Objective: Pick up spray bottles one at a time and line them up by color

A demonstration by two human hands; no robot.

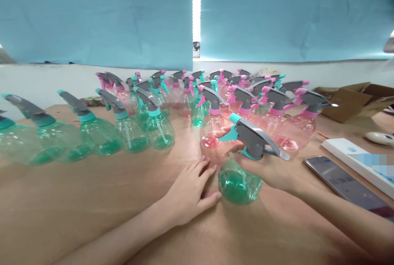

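Note:
A green transparent spray bottle with a grey and turquoise trigger head is in front of me, slightly right of centre. My right hand grips it around the neck, with some fingers hidden behind the bottle. My left hand lies on the wooden table just left of that bottle, fingers spread and holding nothing. Behind the gripped bottle stand pink spray bottles, the nearest a pink spray bottle with a pink collar. To the left, several green spray bottles form a row, its right end being a green spray bottle.
More pink and green spray bottles crowd the back of the table. On the right lie a smartphone, a white power strip and a white computer mouse. An open cardboard box sits at the back right, below blue curtains.

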